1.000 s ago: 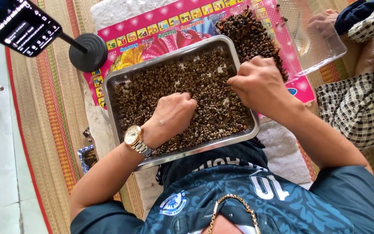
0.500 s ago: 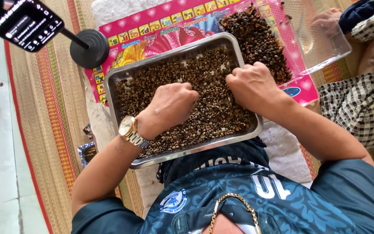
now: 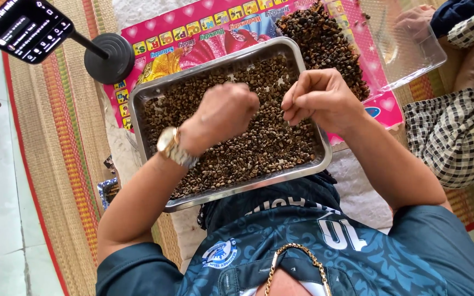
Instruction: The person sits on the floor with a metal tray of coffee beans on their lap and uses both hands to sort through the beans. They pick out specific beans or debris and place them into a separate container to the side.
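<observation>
left hand (image 3: 223,118): raised just above the beans, back of the hand up, fingers curled under into a loose fist; whether anything is pinched inside cannot be told. gold-coloured wristwatch (image 3: 172,147) on the wrist.
right hand (image 3: 320,101): beside the left, lifted over the far right part of the tray, fingers drawn together at the tips as if pinching something small; the item itself is too small to make out.
beans (image 3: 259,151): small brown beans, spread in a thin even layer directly under both hands; a shallow spread keeps single pieces visible and easy to pick, by my reading.
metal tray (image 3: 248,189): rectangular, low-rimmed, resting near the person's lap, below and around both hands; the rim holds the layer in.
dark heap (image 3: 325,46): pile of darker pieces beyond the right hand, on the pink sheet, outside the tray; kept apart from the tray's contents.
pink sheet (image 3: 204,38): printed pink sheet under the tray's far edge, lying over a woven mat (image 3: 56,164).
clear plastic container (image 3: 412,49): to the far right of the right hand, with another person's hand (image 3: 415,19) at it; checked sleeve (image 3: 451,137) near the right forearm.
phone on stand (image 3: 26,27): beyond the left hand, well apart, round black base (image 3: 111,57) just beside the tray's corner.
obstructions: nothing lies between the hands and the beans; the other person sits close on the right side.
</observation>
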